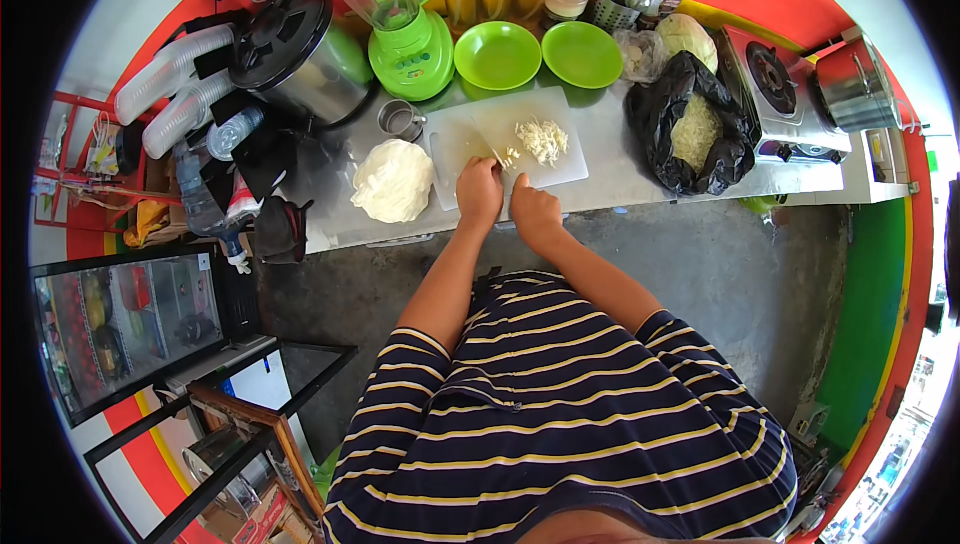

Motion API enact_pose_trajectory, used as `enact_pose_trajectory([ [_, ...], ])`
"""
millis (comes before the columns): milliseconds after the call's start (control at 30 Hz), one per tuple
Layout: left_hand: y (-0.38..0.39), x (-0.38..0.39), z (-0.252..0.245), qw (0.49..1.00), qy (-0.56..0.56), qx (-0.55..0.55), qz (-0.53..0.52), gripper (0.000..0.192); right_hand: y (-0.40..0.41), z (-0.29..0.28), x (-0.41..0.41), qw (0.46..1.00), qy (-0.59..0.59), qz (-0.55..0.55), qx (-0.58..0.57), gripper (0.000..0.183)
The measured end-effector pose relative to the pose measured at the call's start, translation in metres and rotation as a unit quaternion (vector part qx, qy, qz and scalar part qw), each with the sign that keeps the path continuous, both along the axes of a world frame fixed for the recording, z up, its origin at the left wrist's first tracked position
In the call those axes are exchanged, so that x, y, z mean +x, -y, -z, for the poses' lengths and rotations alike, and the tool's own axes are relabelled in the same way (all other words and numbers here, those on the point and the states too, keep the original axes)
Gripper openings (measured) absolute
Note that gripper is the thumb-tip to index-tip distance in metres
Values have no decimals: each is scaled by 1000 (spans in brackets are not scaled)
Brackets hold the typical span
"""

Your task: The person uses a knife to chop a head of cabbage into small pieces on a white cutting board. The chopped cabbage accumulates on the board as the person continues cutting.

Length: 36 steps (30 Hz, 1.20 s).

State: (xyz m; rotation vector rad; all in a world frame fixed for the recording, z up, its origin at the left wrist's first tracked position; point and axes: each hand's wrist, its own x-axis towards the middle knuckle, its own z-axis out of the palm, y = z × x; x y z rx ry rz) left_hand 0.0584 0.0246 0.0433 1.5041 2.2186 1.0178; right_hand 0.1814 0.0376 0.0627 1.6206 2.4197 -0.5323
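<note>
A white cutting board (pixel 450 131) lies on the steel counter. My right hand (pixel 536 210) is closed at the board's near edge, on the handle of a kitchen knife (pixel 489 140) whose thin blade points up and left. Beside the blade, my left hand (pixel 480 191) has its fingers curled down at the board; anything under them is hidden. A few pale cut bits (pixel 511 159) lie right of the blade. Farther right on the board is a heap of pale shredded vegetable (pixel 541 142). Left of the board sits a pale, lumpy round mass (pixel 393 181), its kind unclear.
Behind the board stand a green blender (pixel 411 56), two green bowls (pixel 498 56) (pixel 582 54) and a metal cup (pixel 400 120). At right are a black bag (pixel 652 112) of shreds, a cabbage (pixel 686 41) and a gas stove (pixel 795 108). A lidded steel pot (pixel 307 63) stands left.
</note>
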Motion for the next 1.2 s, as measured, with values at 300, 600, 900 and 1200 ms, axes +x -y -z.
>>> enact_pose_trajectory([
  [300,-2,-4,2,1000,17,-15,1,10,-6,-12,2,999,12,-43,9,17],
  [600,-6,-7,5,1000,21,-18,8,9,-15,-11,-4,998,-9,-62,26,18],
  [900,-6,-6,3,1000,4,-21,0,7,-15,-1,-4,998,-19,-51,22,17],
  [1200,-4,-3,4,1000,6,11,-9,8,-5,-3,-3,1000,0,-10,-25,16],
])
